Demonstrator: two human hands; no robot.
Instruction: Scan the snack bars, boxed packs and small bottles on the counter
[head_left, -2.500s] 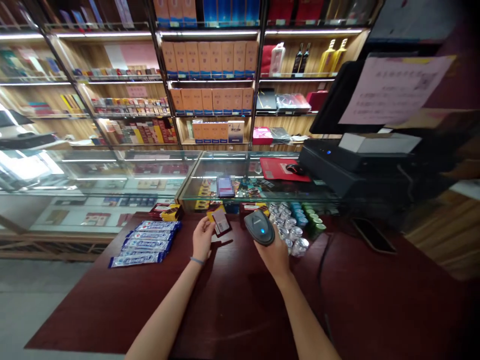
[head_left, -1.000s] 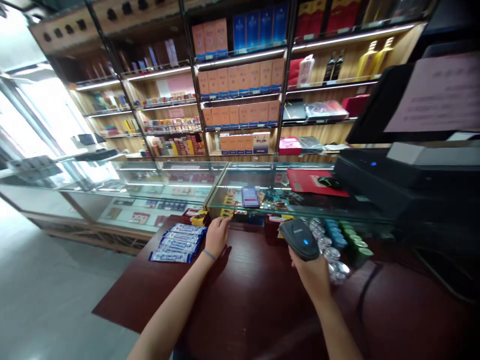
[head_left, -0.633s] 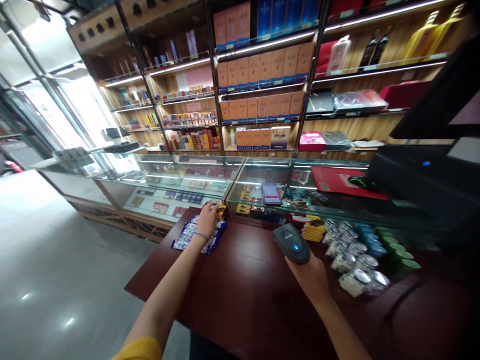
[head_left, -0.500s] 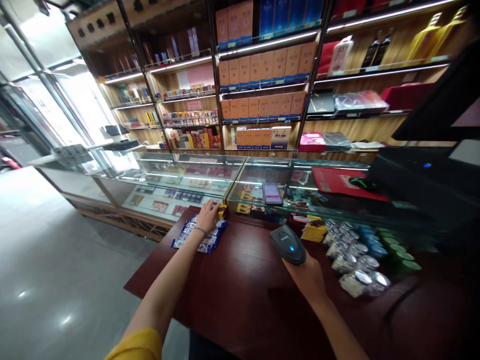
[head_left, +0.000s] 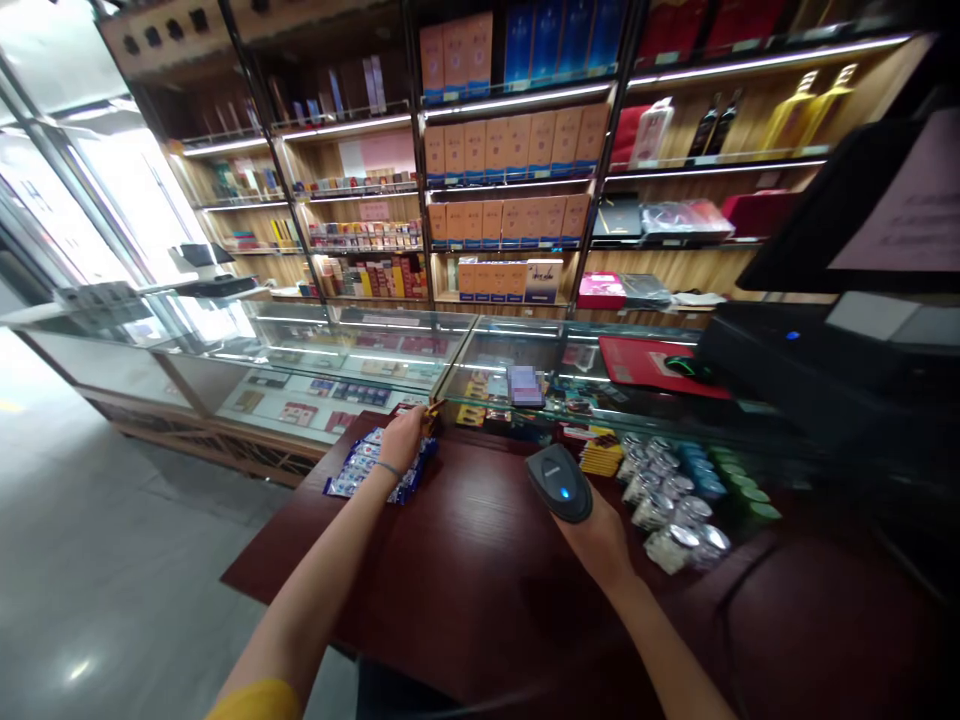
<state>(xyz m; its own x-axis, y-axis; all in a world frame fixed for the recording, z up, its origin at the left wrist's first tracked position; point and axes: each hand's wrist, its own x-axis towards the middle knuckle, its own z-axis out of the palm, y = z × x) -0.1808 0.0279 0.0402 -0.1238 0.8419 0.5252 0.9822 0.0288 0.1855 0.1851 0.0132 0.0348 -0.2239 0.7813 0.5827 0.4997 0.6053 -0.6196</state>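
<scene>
My left hand (head_left: 402,441) is closed, its fingertips on a small yellow packet (head_left: 430,411) at the far edge of the dark red wooden counter (head_left: 465,560). Much of that packet is covered by the fingers. Beneath and beside this hand lie blue-and-white packets (head_left: 352,468), spread in overlapping rows. My right hand (head_left: 602,540) grips a black barcode scanner (head_left: 559,484) by its handle, above the counter; a blue light glows on top. Just beyond the scanner is a stack of yellow packets (head_left: 601,455).
Lidded jars (head_left: 673,546) and green cans (head_left: 742,490) stand on the right. Behind runs a glass display case (head_left: 360,345), with a phone-like device (head_left: 526,386) and a red mat (head_left: 637,362) on top. A black monitor (head_left: 840,210) juts in at right.
My left hand's fingers have gone from lying outstretched over the yellow packet to closed on it. The scanner stays in my right hand. The whole view has shifted slightly to the right.
</scene>
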